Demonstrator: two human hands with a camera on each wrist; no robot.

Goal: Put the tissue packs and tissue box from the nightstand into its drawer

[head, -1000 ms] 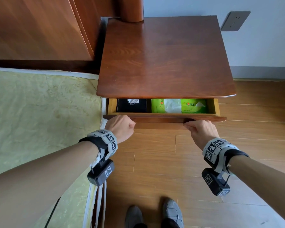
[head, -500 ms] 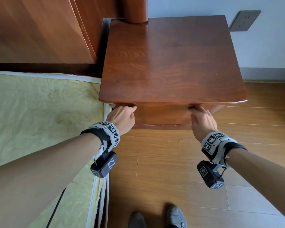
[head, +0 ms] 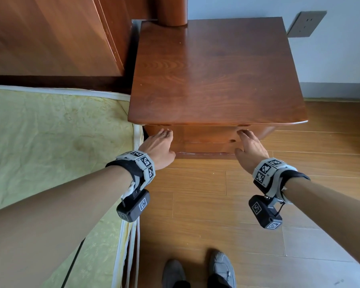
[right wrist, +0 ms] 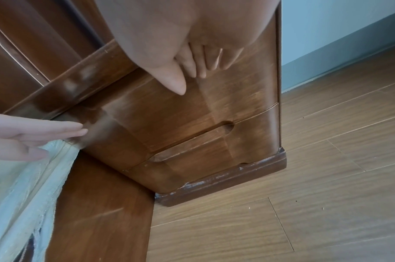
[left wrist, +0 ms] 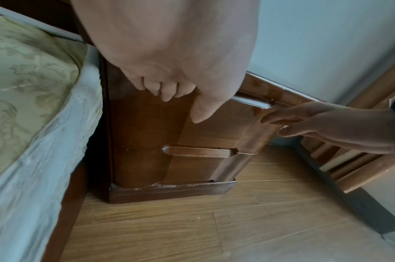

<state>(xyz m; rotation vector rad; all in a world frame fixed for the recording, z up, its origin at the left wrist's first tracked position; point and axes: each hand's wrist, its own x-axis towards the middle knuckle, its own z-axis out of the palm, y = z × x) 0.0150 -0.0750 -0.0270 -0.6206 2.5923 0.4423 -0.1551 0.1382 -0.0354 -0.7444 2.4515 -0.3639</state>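
Note:
The wooden nightstand [head: 216, 75] has a bare top. Its upper drawer [head: 204, 135] is pushed in flush, so the tissue packs and tissue box are hidden from every view. My left hand [head: 160, 142] is at the left end of the drawer front, fingers nearly straight, holding nothing. My right hand [head: 249, 144] is at the right end, fingers extended, thumb apart. In the left wrist view my left hand [left wrist: 169, 70] hangs before the drawer front [left wrist: 214, 127], with my right hand [left wrist: 315, 124] beyond. The right wrist view shows my right hand [right wrist: 192, 53] over the drawer front [right wrist: 169, 115].
A bed with a yellow-green cover [head: 50, 142] presses against the nightstand's left side, below a wooden headboard [head: 50, 34]. A lower drawer with a slot handle [left wrist: 199, 152] sits under the upper one. Wall socket [head: 306, 23] at the back right. My shoes [head: 195, 273] stand on the wooden floor.
The drawer, open a slit a second ago with a green tissue pack and a dark box showing, has slid fully in. Both hands went from curled on its front to straight-fingered.

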